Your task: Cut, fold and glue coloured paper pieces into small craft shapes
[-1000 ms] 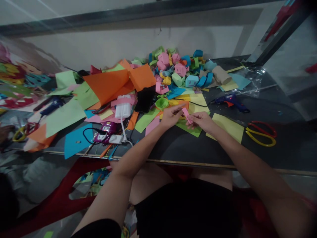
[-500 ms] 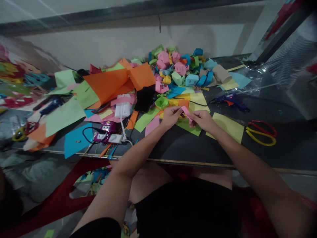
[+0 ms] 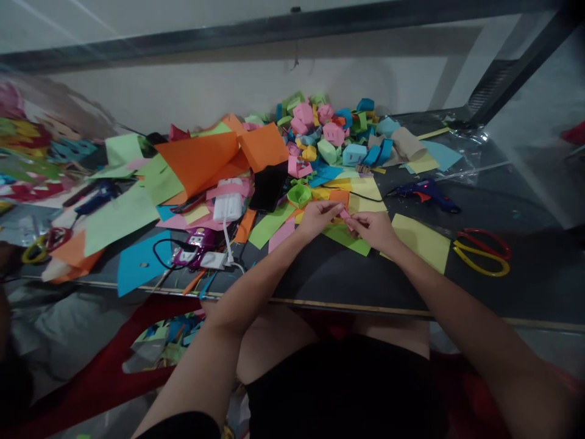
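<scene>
Pink paper strip (image 3: pixel 345 214), slanted, held between left grip (image 3: pixel 319 218) and right grip (image 3: pixel 373 229).

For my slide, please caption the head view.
Left hand and right hand hold a pink paper strip near a pile of folded paper shapes.

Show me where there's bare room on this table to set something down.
The widest bare patch of table lies right of the scissors. A smaller one lies between the green sheet and the front edge, below the hands. It's crowded at the back, with a pile of paper shapes, and on the left, with orange paper and a phone.
</scene>
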### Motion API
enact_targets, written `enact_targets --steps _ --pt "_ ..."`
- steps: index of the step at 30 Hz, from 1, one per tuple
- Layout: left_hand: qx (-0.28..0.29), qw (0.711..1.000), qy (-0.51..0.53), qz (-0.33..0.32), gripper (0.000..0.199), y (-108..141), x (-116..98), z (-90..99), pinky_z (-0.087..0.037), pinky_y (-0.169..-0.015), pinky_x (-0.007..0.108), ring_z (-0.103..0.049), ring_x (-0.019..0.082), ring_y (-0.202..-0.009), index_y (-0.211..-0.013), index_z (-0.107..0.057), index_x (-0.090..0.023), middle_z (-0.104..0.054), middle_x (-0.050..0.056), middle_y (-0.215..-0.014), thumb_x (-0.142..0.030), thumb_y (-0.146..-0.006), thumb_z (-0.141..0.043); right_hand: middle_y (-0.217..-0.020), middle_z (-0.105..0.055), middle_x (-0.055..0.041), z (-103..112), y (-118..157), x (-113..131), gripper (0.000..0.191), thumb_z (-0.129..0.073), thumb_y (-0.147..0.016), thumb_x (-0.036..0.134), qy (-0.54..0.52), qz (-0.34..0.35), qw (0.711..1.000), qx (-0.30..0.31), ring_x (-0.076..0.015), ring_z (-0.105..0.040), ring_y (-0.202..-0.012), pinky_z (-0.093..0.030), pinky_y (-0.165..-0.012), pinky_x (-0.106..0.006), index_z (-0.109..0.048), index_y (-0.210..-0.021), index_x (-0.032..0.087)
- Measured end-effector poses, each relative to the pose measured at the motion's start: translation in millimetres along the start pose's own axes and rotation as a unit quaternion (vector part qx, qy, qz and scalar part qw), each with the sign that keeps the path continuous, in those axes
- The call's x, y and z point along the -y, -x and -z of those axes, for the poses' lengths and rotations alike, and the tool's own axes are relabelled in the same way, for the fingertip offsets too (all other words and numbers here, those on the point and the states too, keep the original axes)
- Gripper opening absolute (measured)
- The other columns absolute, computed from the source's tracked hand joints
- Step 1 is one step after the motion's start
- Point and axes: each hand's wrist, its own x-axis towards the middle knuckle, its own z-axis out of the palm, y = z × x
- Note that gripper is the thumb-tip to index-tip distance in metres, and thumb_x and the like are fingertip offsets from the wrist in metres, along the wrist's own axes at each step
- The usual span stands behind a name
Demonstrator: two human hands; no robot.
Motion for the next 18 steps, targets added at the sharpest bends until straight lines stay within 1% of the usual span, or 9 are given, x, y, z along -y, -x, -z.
enact_targets --steps 2,6,11,15,18 --pt "-0.013 0.999 -0.028 0.016 0.047 0.0 -2.9 0.1 -0.049 -0.056 0.020 -0.061 0.010 -0.062 -0.082 -0.080 -0.015 -0.075 0.004 -0.076 -0.060 -0.070 -0.082 -0.067 -0.075 -0.0044 -0.1 0.4 1.9 0.052 -0.064 -0.083 0.070 0.018 0.009 1.000 0.007 -0.0192 -0.071 -0.057 -0.055 -0.060 -0.030 -0.072 -0.069 0.021" --pt "-0.030 0.999 -0.020 0.027 0.047 -0.7 -4.0 -0.5 -0.047 -0.052 0.020 -0.057 0.009 -0.056 -0.073 -0.077 -0.014 -0.070 0.003 -0.066 -0.061 -0.068 -0.083 -0.070 -0.075 -0.0050 0.0 0.0 3.7 0.052 -0.063 -0.083 0.071 0.000 0.005 1.000 0.016 -0.0177 -0.070 -0.056 -0.055 -0.059 -0.029 -0.074 -0.074 0.021" --pt "-0.053 0.998 0.010 0.009 0.049 0.2 -2.6 -2.7 -0.045 -0.050 0.021 -0.054 0.008 -0.052 -0.068 -0.076 -0.015 -0.067 0.001 -0.059 -0.063 -0.065 -0.084 -0.068 -0.075 -0.0052 1.9 -0.4 4.1 0.048 -0.062 -0.087 0.063 0.018 0.020 1.000 0.012 -0.0161 -0.068 -0.056 -0.052 -0.059 -0.029 -0.075 -0.074 0.020" --pt "-0.061 0.998 0.019 -0.021 0.050 2.0 -3.0 -4.5 -0.043 -0.050 0.022 -0.054 0.008 -0.052 -0.066 -0.075 -0.015 -0.066 0.001 -0.057 -0.065 -0.064 -0.084 -0.067 -0.074 -0.0049 2.8 0.3 6.0 0.047 -0.062 -0.088 0.063 0.042 0.031 0.999 0.000 -0.0169 -0.068 -0.058 -0.051 -0.061 -0.029 -0.076 -0.073 0.020" --pt "-0.066 0.997 0.018 -0.034 0.049 3.1 -3.5 -4.4 -0.043 -0.050 0.021 -0.055 0.008 -0.052 -0.066 -0.076 -0.016 -0.068 0.002 -0.059 -0.065 -0.065 -0.084 -0.069 -0.075 -0.0058 2.6 0.8 6.1 0.046 -0.062 -0.089 0.061 0.048 0.035 0.998 -0.010 -0.0174 -0.068 -0.060 -0.050 -0.061 -0.029 -0.078 -0.077 0.020"
